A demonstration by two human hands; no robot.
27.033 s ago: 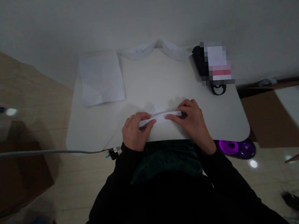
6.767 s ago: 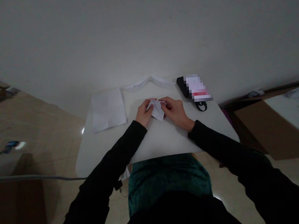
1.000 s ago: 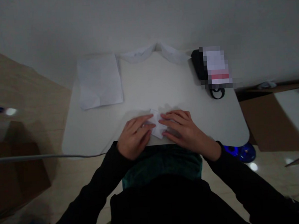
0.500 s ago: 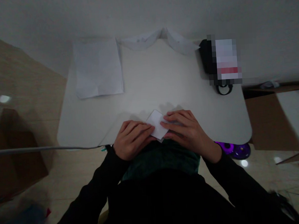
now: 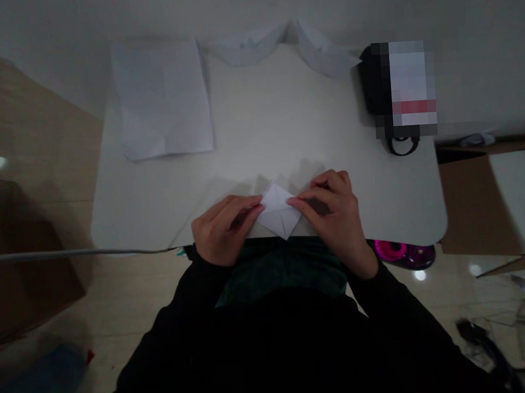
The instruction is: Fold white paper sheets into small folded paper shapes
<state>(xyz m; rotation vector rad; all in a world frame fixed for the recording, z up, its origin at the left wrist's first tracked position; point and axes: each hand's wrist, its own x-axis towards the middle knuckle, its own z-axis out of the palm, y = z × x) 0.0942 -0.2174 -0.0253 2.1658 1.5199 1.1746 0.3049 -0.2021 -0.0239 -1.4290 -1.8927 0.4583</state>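
Note:
A small folded white paper (image 5: pixel 280 210), diamond-shaped with creases across its face, is held at the front edge of the white table (image 5: pixel 258 119). My left hand (image 5: pixel 228 225) pinches its left corner between thumb and fingers. On the other side, my right hand (image 5: pixel 334 213) pinches the right corner the same way. The paper's lower point reaches the table's edge.
White paper sheets (image 5: pixel 163 99) lie at the back left. Two folded paper shapes (image 5: pixel 248 46) (image 5: pixel 325 53) stand at the back, beside a black object (image 5: pixel 371 89). Cardboard boxes (image 5: pixel 21 253) (image 5: pixel 472 207) flank the table. A grey cable (image 5: pixel 79 253) runs in from the left.
Both hands have moved a little apart and now pinch the paper's side corners. The paper shows creases and a centre line on its lower half. The view has shifted slightly.

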